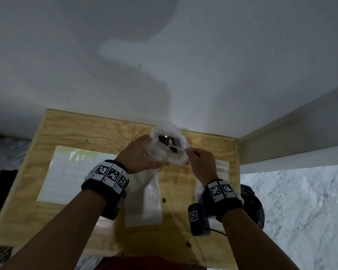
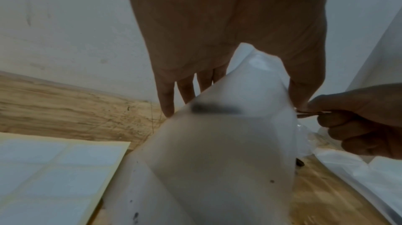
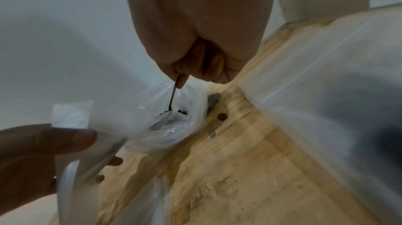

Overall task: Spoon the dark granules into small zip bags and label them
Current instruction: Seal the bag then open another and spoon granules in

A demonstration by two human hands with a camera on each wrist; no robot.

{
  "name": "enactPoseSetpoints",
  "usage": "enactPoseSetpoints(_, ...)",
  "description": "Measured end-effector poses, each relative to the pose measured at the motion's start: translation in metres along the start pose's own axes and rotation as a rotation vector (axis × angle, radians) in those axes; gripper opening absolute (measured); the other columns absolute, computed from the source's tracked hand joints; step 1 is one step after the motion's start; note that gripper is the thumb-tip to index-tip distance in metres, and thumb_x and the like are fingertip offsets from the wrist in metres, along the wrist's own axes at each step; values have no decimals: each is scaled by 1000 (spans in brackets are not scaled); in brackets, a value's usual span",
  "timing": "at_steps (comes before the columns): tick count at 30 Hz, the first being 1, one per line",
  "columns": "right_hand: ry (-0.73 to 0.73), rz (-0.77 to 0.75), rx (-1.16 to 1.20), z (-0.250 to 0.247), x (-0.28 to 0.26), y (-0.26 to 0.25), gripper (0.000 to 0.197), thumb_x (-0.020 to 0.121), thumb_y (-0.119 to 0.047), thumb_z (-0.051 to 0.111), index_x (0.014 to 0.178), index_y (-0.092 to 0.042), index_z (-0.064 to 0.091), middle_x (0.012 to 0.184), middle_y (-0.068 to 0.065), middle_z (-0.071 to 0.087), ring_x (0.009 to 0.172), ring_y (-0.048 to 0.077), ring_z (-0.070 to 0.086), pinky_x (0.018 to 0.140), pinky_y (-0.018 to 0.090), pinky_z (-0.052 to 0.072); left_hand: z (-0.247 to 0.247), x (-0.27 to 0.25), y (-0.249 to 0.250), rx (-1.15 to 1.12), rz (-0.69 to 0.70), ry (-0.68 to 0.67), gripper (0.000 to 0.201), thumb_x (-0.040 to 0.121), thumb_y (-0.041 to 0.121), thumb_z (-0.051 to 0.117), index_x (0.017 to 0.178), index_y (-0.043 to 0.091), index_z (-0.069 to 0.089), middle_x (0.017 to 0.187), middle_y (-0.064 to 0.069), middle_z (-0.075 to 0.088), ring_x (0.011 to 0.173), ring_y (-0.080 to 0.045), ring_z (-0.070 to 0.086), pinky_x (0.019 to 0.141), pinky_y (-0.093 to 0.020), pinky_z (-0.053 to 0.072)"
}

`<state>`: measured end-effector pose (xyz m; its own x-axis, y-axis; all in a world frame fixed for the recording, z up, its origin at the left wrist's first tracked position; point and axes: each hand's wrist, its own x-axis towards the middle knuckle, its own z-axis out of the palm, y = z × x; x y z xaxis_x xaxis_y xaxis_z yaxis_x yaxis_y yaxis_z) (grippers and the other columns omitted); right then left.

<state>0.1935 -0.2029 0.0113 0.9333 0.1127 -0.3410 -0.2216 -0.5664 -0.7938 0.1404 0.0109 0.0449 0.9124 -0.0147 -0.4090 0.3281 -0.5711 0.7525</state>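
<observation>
The head camera looked steeply down from above at the wooden counter [image 1: 70, 133], its far edge against the wall. The left wrist camera sat close behind the left hand [image 2: 217, 30], facing the far edge. The right wrist camera looked past the right hand [image 3: 195, 30]. All three shared the clear bag [image 1: 167, 147] at the far edge.

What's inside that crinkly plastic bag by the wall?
Inside the crinkly plastic bag are dark granules and the bowl of a spoon that the right hand holds. Folded plastic hides how much remains.
</observation>
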Motion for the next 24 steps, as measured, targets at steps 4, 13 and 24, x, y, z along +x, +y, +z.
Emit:
enactPoseSetpoints(4, 37, -3, 22, -6, -12, 7, 38, 94, -23, 59, 57, -33, 56, 39, -22, 48, 41, -4, 44, 45, 8, 32, -2, -3, 3, -38, 10, 12, 76, 52, 55, 74, 118, 22, 57, 117, 3, 60, 102, -14, 61, 84, -44, 54)
enactPoseSetpoints(13, 109, -19, 43, -29, -27, 7, 20, 92, -27, 62, 94, -15, 78, 65, -7, 68, 51, -6, 50, 51, 6, 37, -4, -18, 23, 16, -70, 37, 104, 40, 65, 63, 127, 10, 50, 130, -6, 51, 113, -22, 52, 92, -40, 48)
enactPoseSetpoints(24, 114, -144, 14, -72, -45, -39, 14, 90, -23, 65, 89, -16, 77, 60, -23, 63, 56, -16, 54, 57, 1, 38, 2, -33, 44, 51, 18, 79, 91, 39, 68, 63, 111, 13, 59, 112, -4, 60, 99, -23, 59, 83, -45, 53)
